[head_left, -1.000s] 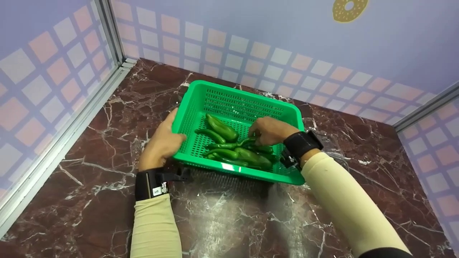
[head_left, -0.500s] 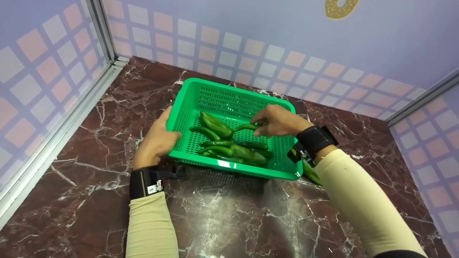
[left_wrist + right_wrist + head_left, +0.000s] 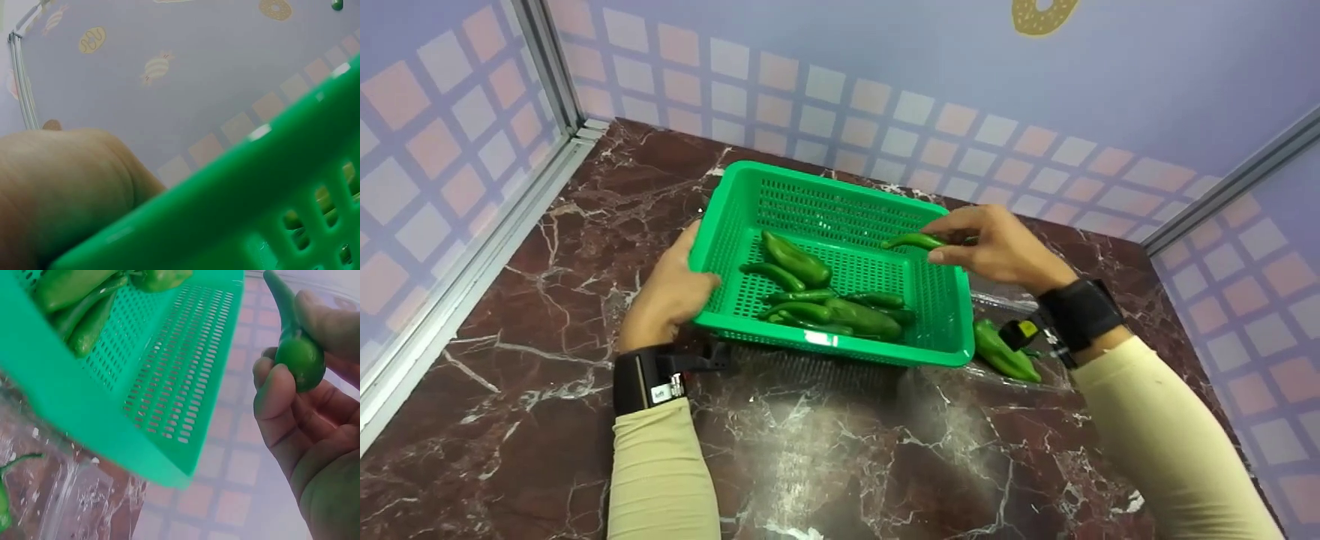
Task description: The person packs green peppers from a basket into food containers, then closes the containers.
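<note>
A green plastic basket (image 3: pixel 840 346) with slotted walls stands tilted toward the person, several green peppers (image 3: pixel 866 319) lying along its near side. My left hand (image 3: pixel 667 292) grips the basket's left rim, thumb over the edge; in the left wrist view the hand (image 3: pixel 67 185) presses against that rim. Above the basket's right side, my right hand (image 3: pixel 997 247) pinches one curved green pepper (image 3: pixel 915 240) between thumb and fingers. The right wrist view has this pepper (image 3: pixel 301 360) clear of the basket wall, held in the hand (image 3: pixel 315 410).
On the marbled brown surface (image 3: pixel 825 465), right of the basket, another green pepper (image 3: pixel 1006 352) lies on or beside a clear plastic tray or wrap (image 3: pixel 997 302). Tile-patterned walls (image 3: pixel 825 90) enclose the back and sides, with a metal track (image 3: pixel 465 300) along the left.
My right hand has risen from among the peppers and moved right, carrying one pepper up. The left hand keeps its grip on the rim. The pepper right of the basket has come into view.
</note>
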`<state>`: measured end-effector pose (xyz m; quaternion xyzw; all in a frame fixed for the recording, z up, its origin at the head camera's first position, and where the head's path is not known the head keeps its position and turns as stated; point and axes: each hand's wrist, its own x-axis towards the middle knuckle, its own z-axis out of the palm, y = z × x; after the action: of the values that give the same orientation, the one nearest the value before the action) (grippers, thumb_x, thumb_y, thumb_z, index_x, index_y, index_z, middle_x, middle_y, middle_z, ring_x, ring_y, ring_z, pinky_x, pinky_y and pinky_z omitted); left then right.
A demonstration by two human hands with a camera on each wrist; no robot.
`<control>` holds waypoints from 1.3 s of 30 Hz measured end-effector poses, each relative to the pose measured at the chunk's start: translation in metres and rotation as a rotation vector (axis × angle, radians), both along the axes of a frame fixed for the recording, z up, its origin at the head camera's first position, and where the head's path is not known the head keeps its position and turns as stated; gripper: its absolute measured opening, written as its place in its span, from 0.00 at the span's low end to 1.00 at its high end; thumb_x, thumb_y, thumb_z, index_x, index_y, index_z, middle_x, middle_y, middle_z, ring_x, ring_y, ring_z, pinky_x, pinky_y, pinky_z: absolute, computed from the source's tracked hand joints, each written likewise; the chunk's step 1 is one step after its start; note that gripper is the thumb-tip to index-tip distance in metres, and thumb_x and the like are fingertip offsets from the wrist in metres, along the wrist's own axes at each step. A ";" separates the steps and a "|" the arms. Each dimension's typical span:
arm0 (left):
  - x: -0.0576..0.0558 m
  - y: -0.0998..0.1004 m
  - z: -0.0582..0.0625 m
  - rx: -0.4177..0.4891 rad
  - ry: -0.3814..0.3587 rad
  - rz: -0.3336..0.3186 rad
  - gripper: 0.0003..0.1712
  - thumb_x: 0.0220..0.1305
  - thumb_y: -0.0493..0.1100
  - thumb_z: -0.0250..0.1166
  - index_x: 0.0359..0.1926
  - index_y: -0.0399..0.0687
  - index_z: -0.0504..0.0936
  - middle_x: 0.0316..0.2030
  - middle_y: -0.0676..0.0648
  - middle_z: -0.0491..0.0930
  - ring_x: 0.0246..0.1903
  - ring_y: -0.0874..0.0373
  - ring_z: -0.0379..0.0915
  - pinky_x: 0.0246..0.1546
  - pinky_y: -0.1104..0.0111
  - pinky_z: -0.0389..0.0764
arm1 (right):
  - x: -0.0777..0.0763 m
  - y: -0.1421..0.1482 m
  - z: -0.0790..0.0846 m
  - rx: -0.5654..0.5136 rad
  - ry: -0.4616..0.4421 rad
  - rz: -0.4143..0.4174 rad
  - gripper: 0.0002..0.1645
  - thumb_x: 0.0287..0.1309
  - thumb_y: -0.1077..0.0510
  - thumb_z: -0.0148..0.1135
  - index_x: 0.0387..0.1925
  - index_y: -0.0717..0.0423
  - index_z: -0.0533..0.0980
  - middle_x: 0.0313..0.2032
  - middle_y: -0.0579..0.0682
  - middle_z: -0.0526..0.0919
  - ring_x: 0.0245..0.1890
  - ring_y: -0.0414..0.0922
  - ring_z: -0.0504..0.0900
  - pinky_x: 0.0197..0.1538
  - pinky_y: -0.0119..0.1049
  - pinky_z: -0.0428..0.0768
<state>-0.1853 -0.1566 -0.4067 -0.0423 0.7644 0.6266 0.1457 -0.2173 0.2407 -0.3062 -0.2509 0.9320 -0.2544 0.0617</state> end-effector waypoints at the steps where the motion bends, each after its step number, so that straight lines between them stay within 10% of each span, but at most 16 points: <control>1: 0.000 -0.001 0.000 -0.002 -0.001 0.000 0.56 0.68 0.28 0.52 0.85 0.71 0.34 0.78 0.35 0.56 0.54 0.42 0.72 0.45 0.59 0.81 | 0.002 0.004 0.001 -0.019 0.001 -0.022 0.18 0.64 0.57 0.71 0.55 0.52 0.86 0.43 0.52 0.89 0.36 0.44 0.82 0.41 0.31 0.81; 19: 0.001 -0.003 0.000 -0.013 -0.006 0.006 0.57 0.68 0.29 0.52 0.85 0.70 0.33 0.77 0.33 0.57 0.52 0.41 0.73 0.41 0.60 0.85 | 0.029 0.076 -0.023 -0.141 0.131 -0.161 0.16 0.62 0.59 0.72 0.52 0.50 0.87 0.35 0.50 0.87 0.26 0.37 0.78 0.29 0.28 0.79; 39: 0.001 -0.001 0.000 0.004 0.007 -0.005 0.57 0.67 0.29 0.52 0.85 0.70 0.34 0.74 0.33 0.59 0.46 0.45 0.75 0.38 0.61 0.85 | 0.055 0.128 -0.086 0.006 0.008 -0.453 0.13 0.56 0.62 0.74 0.45 0.57 0.88 0.38 0.57 0.90 0.35 0.45 0.82 0.39 0.34 0.80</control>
<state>-0.1844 -0.1575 -0.4064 -0.0378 0.7638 0.6280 0.1446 -0.1623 0.3691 -0.3921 -0.0358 0.9655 -0.2578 -0.0001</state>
